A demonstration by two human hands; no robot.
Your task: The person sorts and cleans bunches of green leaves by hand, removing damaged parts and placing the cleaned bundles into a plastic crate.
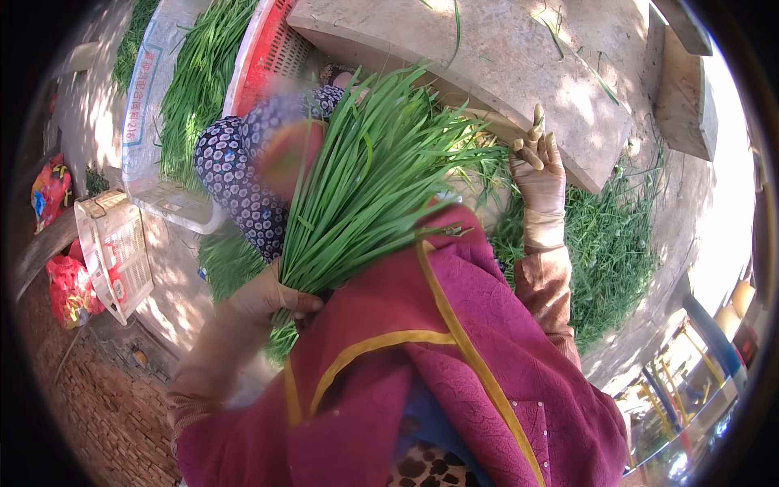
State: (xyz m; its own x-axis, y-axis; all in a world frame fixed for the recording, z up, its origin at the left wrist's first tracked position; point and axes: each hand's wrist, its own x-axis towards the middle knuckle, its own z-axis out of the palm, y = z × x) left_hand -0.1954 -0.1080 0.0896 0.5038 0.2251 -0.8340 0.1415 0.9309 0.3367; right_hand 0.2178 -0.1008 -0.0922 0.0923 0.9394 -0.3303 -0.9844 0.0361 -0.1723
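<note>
My gloved left hand [280, 298] grips a thick bunch of long green chive-like leaves [371, 182] near its lower ends. The leaves fan up and to the right across the front of my maroon garment with yellow trim [389, 292]. On the right, my gloved right hand [538, 161] is raised beside the leaf tips, with its fingers apart and partly bent. Some tips reach its thumb; a small green bit shows at the fingers. Dark floral cloth [243, 182] lies behind the bunch, with a blurred reddish patch over it.
A stone slab [462, 67] lies ahead, with loose leaves on it. Heaped greens [608, 262] cover ground at right. At left are a red crate [261, 67], piled leaves [204, 79] on a pale printed sack [141, 122], a white plastic crate [115, 255] and red bags [70, 292].
</note>
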